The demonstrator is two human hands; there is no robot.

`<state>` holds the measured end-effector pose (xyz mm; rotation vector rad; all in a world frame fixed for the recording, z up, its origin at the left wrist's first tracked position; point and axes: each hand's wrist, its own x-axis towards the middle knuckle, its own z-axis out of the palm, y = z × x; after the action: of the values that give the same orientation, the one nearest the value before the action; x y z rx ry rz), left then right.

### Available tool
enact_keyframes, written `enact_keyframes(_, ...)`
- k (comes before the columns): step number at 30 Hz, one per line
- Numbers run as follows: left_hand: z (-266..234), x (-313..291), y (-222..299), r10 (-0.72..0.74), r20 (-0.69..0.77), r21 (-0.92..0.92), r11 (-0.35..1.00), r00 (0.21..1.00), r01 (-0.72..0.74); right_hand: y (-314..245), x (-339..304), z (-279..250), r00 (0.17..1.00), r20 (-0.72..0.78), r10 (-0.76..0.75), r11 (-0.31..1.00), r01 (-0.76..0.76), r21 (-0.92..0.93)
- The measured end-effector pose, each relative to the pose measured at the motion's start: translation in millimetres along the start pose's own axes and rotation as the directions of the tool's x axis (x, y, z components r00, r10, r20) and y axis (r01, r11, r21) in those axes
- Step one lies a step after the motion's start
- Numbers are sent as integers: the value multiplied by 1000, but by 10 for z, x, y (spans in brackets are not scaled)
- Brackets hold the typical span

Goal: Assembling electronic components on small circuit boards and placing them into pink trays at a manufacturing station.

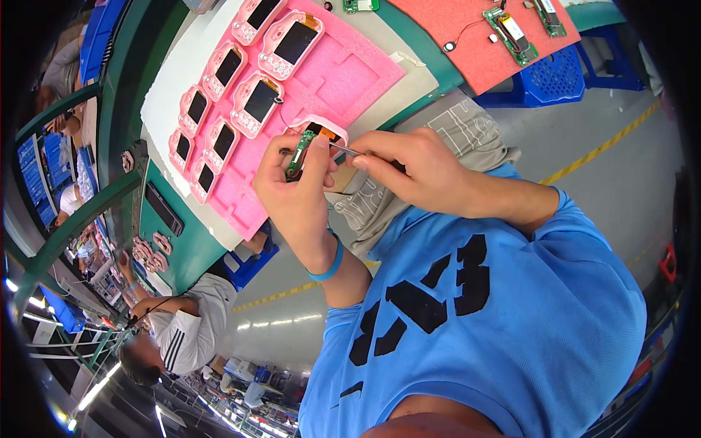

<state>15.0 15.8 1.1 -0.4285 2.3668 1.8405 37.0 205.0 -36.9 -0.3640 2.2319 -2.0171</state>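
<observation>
My left hand (295,198) is closed round a small green circuit board (296,159), its thumb pressed along one side. Just beyond the fingers lies a pink handheld-console shell (337,128) with a dark screen, partly covered by the board and hand. An orange ribbon cable (327,134) shows between board and shell. My right hand (418,172) pinches a thin metal tool (346,150), which looks like tweezers. Its tip reaches to the board and ribbon cable beside my left thumb; whether it touches them I cannot tell.
A pink foam tray (355,71) with several pink console shells (257,104) lies on the table. To the right, a red foam mat (467,62) carries circuit boards (515,38). A blue stool (551,79) stands beyond. At left are a black phone (164,209) and another person (193,321).
</observation>
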Motion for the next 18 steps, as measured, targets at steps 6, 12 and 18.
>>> enact_keyframes(6, -17, -52, 28, -40, 58, -123, 991, 998, 47, 49, -13, -50, 999, -34, 6, 1000, -6, 8)
enact_keyframes(12, 18, -89, 34, -59, 50, -157, 985, 997, 67, 108, -42, -74, 990, -94, -102, 992, 94, -84)
enact_keyframes(18, -4, -88, 11, -42, 74, -133, 990, 996, 52, 100, -19, -80, 971, -128, -204, 968, 181, -176)
